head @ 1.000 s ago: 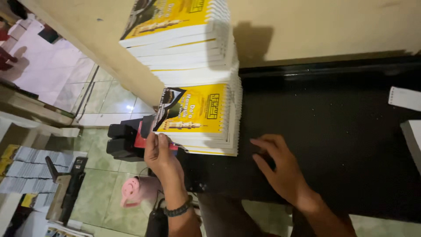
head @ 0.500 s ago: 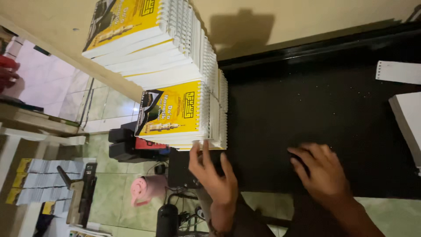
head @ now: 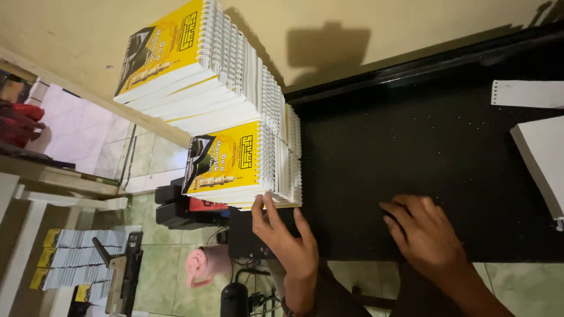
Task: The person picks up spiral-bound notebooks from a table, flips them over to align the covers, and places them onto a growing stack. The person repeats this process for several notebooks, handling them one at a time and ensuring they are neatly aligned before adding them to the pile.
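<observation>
- Since the earlier frames, our left hand (head: 291,243) has come off the near stack's cover and now rests flat at the stack's lower edge, while our right hand (head: 426,235) has slid toward the lower right of the frame.
- Our left grip is open, fingers spread, fingertips touching the bottom of the lower stack of spiral-bound booklets (head: 247,164); it holds nothing.
- Our right grip is also open, palm down on the black table (head: 411,135), empty.
- A taller stack of the same yellow-covered booklets (head: 194,70) leans in the upper left, just beside the lower one.
- Judging by this, many booklets are already bound and piled; loose white sheets (head: 543,158) at the right edge, and a punched strip (head: 526,94) above them, look still to be handled.
- On the floor at lower left lie more booklets (head: 76,258).
</observation>
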